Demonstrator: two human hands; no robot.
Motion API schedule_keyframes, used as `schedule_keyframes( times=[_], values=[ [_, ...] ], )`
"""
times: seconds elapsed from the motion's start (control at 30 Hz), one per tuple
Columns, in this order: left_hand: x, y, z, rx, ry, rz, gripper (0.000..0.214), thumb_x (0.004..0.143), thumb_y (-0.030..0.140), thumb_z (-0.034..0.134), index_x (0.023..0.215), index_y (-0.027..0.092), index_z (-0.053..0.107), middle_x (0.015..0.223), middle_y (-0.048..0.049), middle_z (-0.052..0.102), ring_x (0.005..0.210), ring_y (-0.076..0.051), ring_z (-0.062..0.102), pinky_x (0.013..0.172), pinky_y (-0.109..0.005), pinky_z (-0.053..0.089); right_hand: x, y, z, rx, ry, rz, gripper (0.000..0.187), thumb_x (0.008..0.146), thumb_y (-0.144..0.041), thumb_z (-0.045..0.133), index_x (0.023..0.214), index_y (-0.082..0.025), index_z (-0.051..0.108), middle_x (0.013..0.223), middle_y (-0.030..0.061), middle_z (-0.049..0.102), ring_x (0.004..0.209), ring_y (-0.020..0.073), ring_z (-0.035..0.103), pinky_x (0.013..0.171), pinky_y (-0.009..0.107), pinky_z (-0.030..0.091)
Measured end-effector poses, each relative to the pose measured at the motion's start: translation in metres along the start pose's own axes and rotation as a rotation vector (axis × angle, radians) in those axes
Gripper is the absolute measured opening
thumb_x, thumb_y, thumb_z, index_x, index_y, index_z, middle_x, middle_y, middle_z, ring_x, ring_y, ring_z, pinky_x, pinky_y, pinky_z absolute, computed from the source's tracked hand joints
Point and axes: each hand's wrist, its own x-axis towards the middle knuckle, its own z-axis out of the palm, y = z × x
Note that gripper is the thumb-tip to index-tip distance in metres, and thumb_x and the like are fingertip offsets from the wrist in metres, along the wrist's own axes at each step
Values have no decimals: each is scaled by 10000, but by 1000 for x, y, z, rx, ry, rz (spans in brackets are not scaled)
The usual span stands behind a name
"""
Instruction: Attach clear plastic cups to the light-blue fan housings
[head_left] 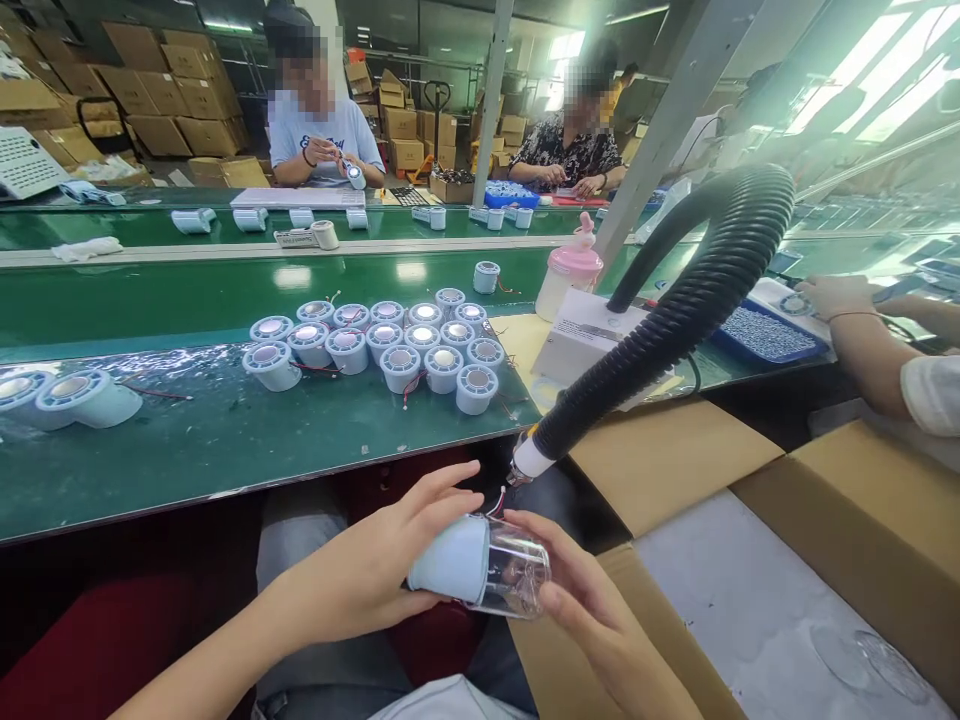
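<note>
Over my lap, my left hand (pixel 405 550) grips a light blue plastic housing (pixel 452 562) lying on its side. A clear plastic cup (pixel 517 568) sits against the housing's right end, and my right hand (pixel 581 590) curls round the far end of that cup. Short thin wires (pixel 498 502) stick up near where the two pieces meet. Just above my hands is the white tip (pixel 531 458) of a black corrugated hose (pixel 667 290). What lies under my left palm is hidden.
Several similar blue housings with wires (pixel 385 340) stand on the green bench (pixel 187 440). An open cardboard box (pixel 840 500) is at my right. A pink-lidded bottle (pixel 574 270) stands behind the hose. Two people work across the bench; another person's arm (pixel 862 330) is beside a blue tray (pixel 772 335).
</note>
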Motion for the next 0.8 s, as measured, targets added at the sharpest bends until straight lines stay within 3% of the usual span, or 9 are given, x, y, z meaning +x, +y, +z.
schedule_keyframes(
  times=[0.07,0.13,0.23,0.3,0.37,0.47,0.57,0.8],
  values=[
    [1,1,1,102,-56,63,878,802,14,579,1478,350,131,1578,-135,147,1392,-310,339,1071,-483,423,-2,-6,-3,-274,-36,-99,410,870,-386,629,1272,-353,554,1353,35,527,1247,247,488,1015,353,443],
    [3,1,5,112,-84,99,954,792,6,599,1487,381,64,1585,-134,112,1371,-326,375,1053,-505,435,-1,-7,-2,-461,-42,-189,441,834,-335,678,1261,-343,570,1342,42,538,1247,260,490,1016,355,444],
    [3,-1,12,-35,-85,96,1069,729,106,742,1475,427,47,1594,-127,49,1341,-335,420,1018,-502,471,1,-3,1,-502,-18,-308,464,823,-328,690,1266,-344,556,1278,36,592,1136,234,582,907,293,512],
    [2,-3,16,-190,-23,45,1097,656,213,826,1466,429,118,1595,-119,37,1367,-343,376,1028,-492,467,1,0,3,-499,18,-387,459,822,-334,690,1259,-342,550,1254,33,611,1106,225,603,880,276,524],
    [-1,-3,17,-367,45,-47,1075,608,294,857,1457,400,207,1588,-120,87,1384,-345,343,1063,-483,437,0,1,4,-532,55,-448,445,812,-335,703,1233,-329,560,1261,38,608,1140,233,586,934,295,504],
    [-4,-2,17,-632,38,-223,870,661,334,821,1407,341,373,1502,-122,324,1313,-308,447,1072,-468,429,-1,-4,4,-617,88,-510,434,789,-294,732,1191,-321,570,1275,38,597,1152,231,575,968,306,485],
    [-4,3,16,-800,8,-325,711,657,326,826,1300,303,524,1374,-95,492,1220,-283,532,1008,-424,490,-3,-9,5,-654,79,-529,460,785,-270,739,1199,-337,550,1295,24,582,1148,211,574,956,277,487],
    [-6,12,13,-792,54,-387,755,618,354,849,1306,288,544,1337,-99,537,1118,-281,595,878,-342,565,-9,-13,4,-554,13,-362,465,822,-319,705,1237,-372,503,1330,6,547,1193,220,538,978,298,466]
  ],
)
